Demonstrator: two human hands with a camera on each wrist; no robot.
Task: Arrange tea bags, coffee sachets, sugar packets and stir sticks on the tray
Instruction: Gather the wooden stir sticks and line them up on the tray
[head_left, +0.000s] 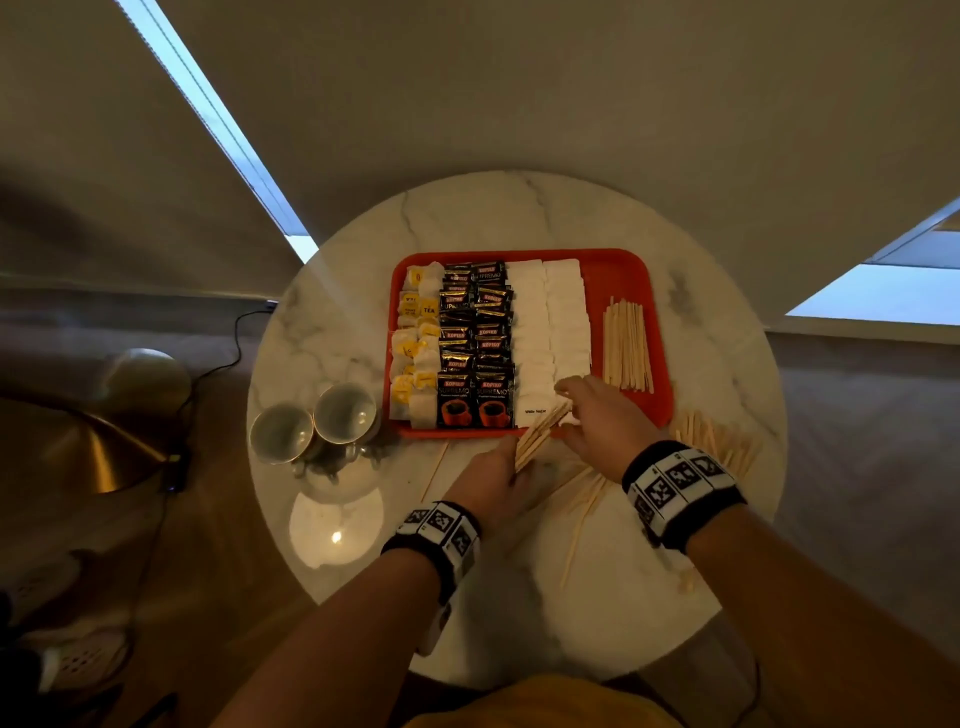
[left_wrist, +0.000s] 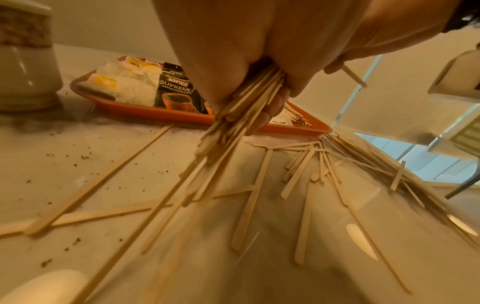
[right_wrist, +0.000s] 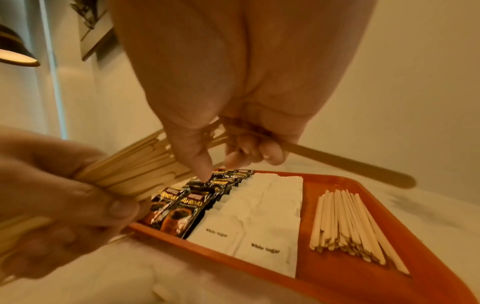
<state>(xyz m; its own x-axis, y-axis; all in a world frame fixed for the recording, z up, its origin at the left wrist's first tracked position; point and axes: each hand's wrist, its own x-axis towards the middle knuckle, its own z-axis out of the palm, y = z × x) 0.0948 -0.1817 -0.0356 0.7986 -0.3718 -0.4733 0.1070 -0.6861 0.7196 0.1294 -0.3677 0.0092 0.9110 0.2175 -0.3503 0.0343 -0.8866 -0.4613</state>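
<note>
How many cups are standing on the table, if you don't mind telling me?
2: one cup near the table's left edge, the other cup touching it on its right, beside the tray. None appears hidden.

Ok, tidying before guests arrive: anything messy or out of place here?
Yes. Loose stir sticks lie scattered and crossed on the table beside the tray, and dark specks dot the tabletop near it.

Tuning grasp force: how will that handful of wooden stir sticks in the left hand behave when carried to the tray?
The stir sticks look thin, flat and stiff, probably very light. They fan out below the left hand, so single sticks may slip free. Flat sides suggest they slide rather than roll on the tray.
</note>
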